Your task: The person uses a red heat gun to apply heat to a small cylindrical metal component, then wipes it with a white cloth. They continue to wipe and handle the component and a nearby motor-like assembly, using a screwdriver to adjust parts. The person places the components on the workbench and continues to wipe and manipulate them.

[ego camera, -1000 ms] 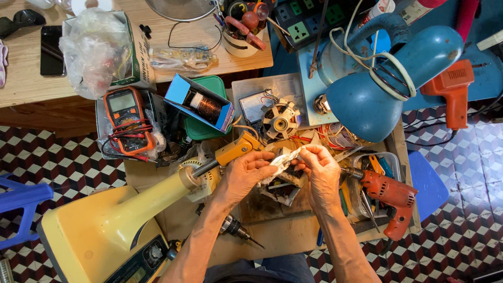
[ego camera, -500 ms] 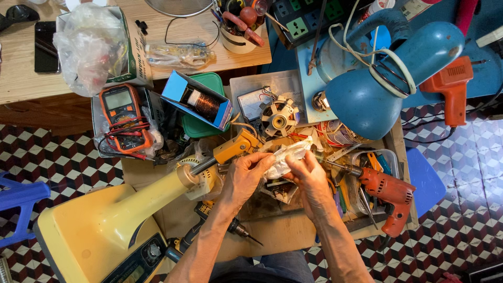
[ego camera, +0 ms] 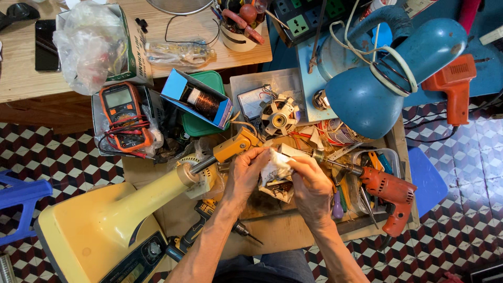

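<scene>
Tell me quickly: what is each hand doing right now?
Left hand: closed on the white rag.
Right hand: closed on the same rag, from the other side.

A single head-worn camera looks almost straight down from above the seated person, close over a cluttered workbench [ego camera: 283,230]. Both forearms enter from the bottom edge. The frame takes in the bench, a wooden table [ego camera: 21,78] at top left, and checkered floor [ego camera: 52,157].

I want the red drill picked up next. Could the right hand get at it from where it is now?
Probably yes. The red drill lies just beside the right hand, uncovered on top of the clutter. But that hand, with the left hand, is holding a small white piece, so it would have to let go first.
</scene>
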### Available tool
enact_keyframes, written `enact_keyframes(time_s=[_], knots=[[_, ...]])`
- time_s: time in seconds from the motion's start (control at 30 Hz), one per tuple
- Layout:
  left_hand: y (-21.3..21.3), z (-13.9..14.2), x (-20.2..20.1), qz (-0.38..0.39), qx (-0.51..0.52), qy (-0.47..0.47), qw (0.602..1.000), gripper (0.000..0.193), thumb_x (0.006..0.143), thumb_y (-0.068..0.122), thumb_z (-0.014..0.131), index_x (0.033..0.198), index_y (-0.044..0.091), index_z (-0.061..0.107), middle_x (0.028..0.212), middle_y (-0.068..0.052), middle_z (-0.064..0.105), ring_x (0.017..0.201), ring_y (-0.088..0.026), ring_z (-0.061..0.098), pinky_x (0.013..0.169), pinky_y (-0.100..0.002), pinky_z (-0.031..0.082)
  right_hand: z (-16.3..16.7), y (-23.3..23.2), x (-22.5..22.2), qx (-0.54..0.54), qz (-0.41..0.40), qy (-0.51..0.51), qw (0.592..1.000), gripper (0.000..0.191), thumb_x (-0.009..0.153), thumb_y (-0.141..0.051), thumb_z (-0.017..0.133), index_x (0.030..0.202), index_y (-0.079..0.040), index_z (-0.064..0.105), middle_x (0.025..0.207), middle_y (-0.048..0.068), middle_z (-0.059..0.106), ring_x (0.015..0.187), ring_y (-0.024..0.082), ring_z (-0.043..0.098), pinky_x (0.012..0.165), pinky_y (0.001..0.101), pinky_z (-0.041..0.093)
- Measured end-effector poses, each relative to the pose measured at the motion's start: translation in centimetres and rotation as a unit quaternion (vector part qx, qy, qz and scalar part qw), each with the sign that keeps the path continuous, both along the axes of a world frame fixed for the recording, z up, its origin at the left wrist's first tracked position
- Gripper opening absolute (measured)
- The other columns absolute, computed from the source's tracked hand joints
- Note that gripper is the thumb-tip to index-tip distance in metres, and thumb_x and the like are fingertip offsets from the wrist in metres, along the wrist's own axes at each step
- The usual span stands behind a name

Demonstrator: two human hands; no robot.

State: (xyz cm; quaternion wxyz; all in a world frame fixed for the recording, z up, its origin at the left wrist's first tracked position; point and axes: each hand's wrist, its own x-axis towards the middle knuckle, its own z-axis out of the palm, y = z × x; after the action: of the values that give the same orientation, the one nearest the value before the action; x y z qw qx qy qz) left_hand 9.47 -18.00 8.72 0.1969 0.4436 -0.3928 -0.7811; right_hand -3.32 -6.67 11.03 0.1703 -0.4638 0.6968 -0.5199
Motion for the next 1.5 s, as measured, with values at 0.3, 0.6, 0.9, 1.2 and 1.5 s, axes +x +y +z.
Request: enact_keyframes(time_s=[0.3,0.6,0.9,1.2,1.5], knots=[[0.6,1.1,0.0,0.018,0.056,0.064,0.996,0.042,0.094,0.024,0.071,0.130,0.004,0.065,0.108,-0.004,0.072,0.095,-0.006,0.066,0.084,-0.021,0.053,1.9,-0.4,0.1,0.051,0.044,0.193,0.979,0.037,0.083,0.005,0.069,0.119,-0.004,0.071,0.112,0.013,0.067,0.102,0.030,0.067,0.088,0.0385,0.055],[0.0,1.1,0.6,-0.015,-0.037,0.014,0.999,0.038,0.094,0.022,0.068,0.126,0.001,0.066,0.102,-0.005,0.079,0.090,-0.007,0.070,0.081,-0.021,0.056,1.8,-0.9,0.0,0.112,-0.073,-0.241,0.961,0.025,0.103,-0.019,0.059,0.118,-0.004,0.072,0.114,0.004,0.073,0.105,0.013,0.066,0.094,0.0261,0.053],[0.1,0.5,0.5,-0.002,-0.032,0.030,0.999,0.034,0.096,0.022,0.069,0.120,-0.002,0.066,0.099,-0.007,0.078,0.088,-0.008,0.069,0.079,-0.021,0.055,0.7,-2.5,0.5,0.157,-0.093,-0.290,0.939,0.019,0.094,-0.016,0.073,0.106,-0.001,0.072,0.091,0.004,0.071,0.081,0.008,0.063,0.071,0.0254,0.052],[1.0,2.4,-1.9,0.005,-0.181,-0.144,0.973,0.028,0.097,0.021,0.066,0.116,0.004,0.074,0.091,-0.007,0.076,0.080,-0.014,0.068,0.071,-0.026,0.055,0.6,-3.5,2.9,0.044,-0.123,-0.126,0.983,0.020,0.100,-0.014,0.067,0.114,-0.001,0.073,0.111,0.004,0.071,0.100,0.012,0.064,0.087,0.0256,0.053],[0.5,2.6,-0.6,-0.062,-0.329,-0.070,0.940,0.038,0.100,0.014,0.053,0.135,0.004,0.066,0.126,-0.015,0.065,0.114,-0.026,0.065,0.096,-0.034,0.053,0.7,-4.8,0.7,0.060,-0.105,-0.294,0.948,0.020,0.098,-0.014,0.070,0.112,0.000,0.071,0.101,0.004,0.071,0.090,0.010,0.062,0.078,0.0249,0.052]])
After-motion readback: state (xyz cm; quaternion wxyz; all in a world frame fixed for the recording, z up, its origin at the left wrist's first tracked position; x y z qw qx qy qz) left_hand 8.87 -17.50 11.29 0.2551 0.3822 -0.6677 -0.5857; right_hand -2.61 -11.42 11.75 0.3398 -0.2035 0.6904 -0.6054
